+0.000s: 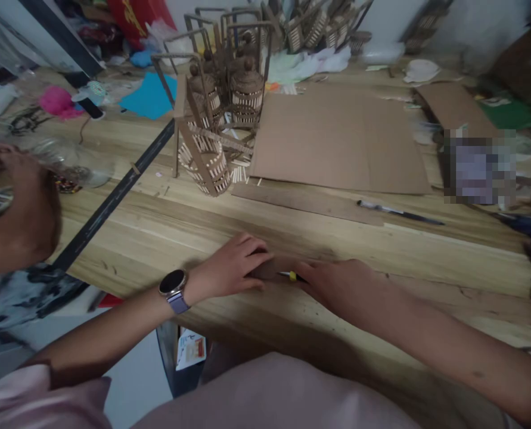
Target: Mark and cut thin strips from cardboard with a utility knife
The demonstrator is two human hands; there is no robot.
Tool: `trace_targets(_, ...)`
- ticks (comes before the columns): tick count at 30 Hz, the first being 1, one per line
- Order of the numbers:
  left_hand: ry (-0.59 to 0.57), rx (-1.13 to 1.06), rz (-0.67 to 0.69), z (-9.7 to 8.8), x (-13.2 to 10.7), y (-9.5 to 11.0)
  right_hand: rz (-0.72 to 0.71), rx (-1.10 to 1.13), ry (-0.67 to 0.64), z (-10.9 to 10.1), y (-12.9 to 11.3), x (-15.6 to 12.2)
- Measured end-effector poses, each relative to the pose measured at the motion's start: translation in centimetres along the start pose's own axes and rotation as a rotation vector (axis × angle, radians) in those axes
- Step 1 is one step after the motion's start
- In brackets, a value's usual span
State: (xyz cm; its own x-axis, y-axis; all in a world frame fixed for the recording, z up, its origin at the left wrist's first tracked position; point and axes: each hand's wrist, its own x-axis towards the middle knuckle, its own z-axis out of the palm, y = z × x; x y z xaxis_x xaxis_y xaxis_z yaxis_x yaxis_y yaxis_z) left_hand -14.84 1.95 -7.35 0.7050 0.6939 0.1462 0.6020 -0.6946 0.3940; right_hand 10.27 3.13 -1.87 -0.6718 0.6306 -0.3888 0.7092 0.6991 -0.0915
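Note:
My left hand, with a watch on its wrist, lies on the table with its fingers bent over a brown strip of card, pinning it down. My right hand is closed around a small craft knife. Of the knife only a thin metal tip and a yellow collar show; my fingers hide the handle. Its tip points left and meets the strip between my hands. Another brown strip runs along the table to the right; whether it is the same piece I cannot tell.
Small slatted baskets with handles stand beyond my hands, beside a cardboard sheet. A pen and a flat brown strip lie nearer. At left, a black bar crosses the table near another person's hands and a clear jar.

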Motion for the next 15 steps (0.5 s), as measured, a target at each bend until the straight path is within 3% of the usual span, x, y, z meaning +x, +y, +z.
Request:
trace_targets(7,0.164,-0.034,0.106,1.5,0.3,-0.1,-0.043,-0.125,-0.117,-0.9,-0.7,0.6)
trace_targets(15,0.267,-0.079,0.14,2.2,0.1,-0.2,0.045,-0.095,-0.228,-3.6,-2.8,0.9)
